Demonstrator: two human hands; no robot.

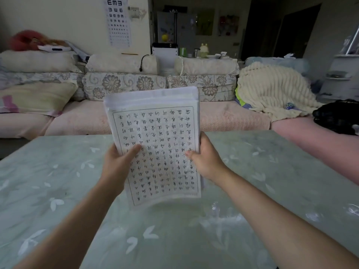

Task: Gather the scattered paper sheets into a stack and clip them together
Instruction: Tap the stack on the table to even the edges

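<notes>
- Currently, a stack of paper sheets point(155, 136), its front page filled with a grid of handwritten characters, is held nearly upright over the middle of the worktop point(272, 191).
- Its left edge is gripped by the left hand point(116, 162), with the thumb pressed on the front page.
- Its right edge is gripped by the right hand point(206, 162), whose fingers point(203, 137) are curled round it.
- A floral sofa point(87, 121) is set along the far side, with a cream blanket point(272, 90) heaped at its right.
- An eye chart point(117, 20) is hung on the far wall.
</notes>
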